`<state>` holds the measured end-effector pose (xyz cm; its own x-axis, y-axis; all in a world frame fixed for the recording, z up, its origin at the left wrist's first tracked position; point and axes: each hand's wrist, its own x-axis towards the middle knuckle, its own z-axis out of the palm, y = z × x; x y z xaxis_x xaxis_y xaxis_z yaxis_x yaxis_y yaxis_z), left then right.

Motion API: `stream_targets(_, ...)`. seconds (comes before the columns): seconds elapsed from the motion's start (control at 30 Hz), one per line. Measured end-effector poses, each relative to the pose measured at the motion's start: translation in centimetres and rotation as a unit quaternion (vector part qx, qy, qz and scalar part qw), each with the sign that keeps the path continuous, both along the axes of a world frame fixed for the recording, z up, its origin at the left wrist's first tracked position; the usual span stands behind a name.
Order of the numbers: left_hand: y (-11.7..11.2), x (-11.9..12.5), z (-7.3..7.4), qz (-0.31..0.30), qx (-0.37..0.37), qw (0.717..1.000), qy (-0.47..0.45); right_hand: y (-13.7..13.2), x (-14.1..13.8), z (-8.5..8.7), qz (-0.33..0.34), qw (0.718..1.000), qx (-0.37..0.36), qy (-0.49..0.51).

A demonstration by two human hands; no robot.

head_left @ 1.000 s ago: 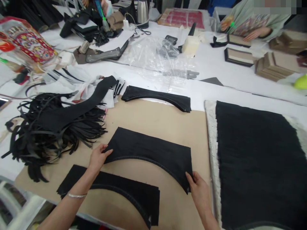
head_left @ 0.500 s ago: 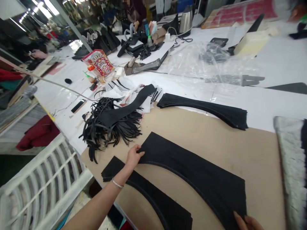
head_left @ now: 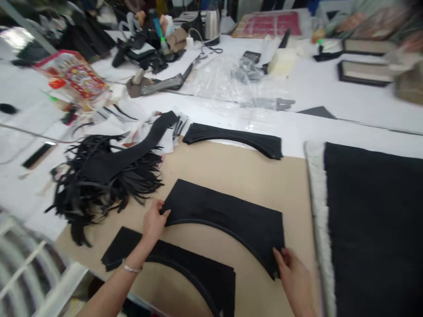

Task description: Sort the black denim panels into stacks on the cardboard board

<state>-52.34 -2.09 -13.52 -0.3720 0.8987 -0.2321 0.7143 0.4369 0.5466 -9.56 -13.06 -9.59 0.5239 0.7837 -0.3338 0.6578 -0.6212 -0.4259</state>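
Observation:
A curved black fabric piece (head_left: 228,215) lies flat on a brown cardboard sheet (head_left: 231,174). My left hand (head_left: 154,220) pinches its left corner. My right hand (head_left: 293,273) grips its lower right corner. A second curved black piece (head_left: 185,268) rests closer to me, partly under my left forearm. A narrower stack of curved black pieces (head_left: 234,137) sits at the cardboard's far edge.
A heap of black strips (head_left: 102,180) lies to the left. A large black cloth on white fleece (head_left: 373,220) fills the right. Farther back are clear plastic (head_left: 228,83), a kettle (head_left: 211,24), a colourful bag (head_left: 76,77) and flat boxes (head_left: 363,72). A white rack (head_left: 29,273) stands at lower left.
The view swung left and then back to the right. Both hands have stayed on the same corners of the curved piece, which has barely shifted on the cardboard.

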Motion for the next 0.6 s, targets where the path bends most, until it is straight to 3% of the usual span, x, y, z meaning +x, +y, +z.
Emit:
stream_targets(0.17, 1.2, -0.2, 0.0, -0.037, 0.042, 0.992, 0.111, 0.1, -0.9, 1.1, 0.015, 0.999, 0.008, -0.052)
stream_targets(0.4, 3.6, 1.9, 2.2, -0.039, -0.049, 0.989, 0.134, -0.3, -0.6, 1.1, 0.007, 0.998, -0.023, -0.058)
stream_targets(0.6, 5.3, 0.9, 0.8, -0.008, -0.111, 0.99, 0.082, -0.2, -0.5, 1.6, -0.027, 0.997, 0.002, -0.075)
